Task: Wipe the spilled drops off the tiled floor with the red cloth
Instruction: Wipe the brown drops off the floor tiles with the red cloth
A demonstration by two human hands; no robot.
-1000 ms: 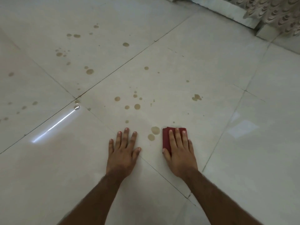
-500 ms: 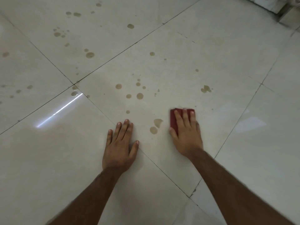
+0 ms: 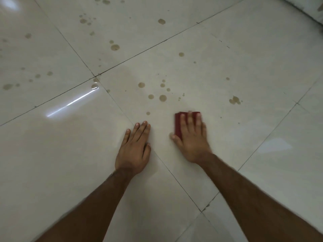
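While left hand lies flat, right hand fingers straight, seemingly pressing red cloth; drops ahead.

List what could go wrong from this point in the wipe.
1. The cloth is small and mostly under the right hand; bare fingers may smear the drops ahead.
2. The left hand bears on glossy tile and could slip if wet.
3. Far drops may get missed.
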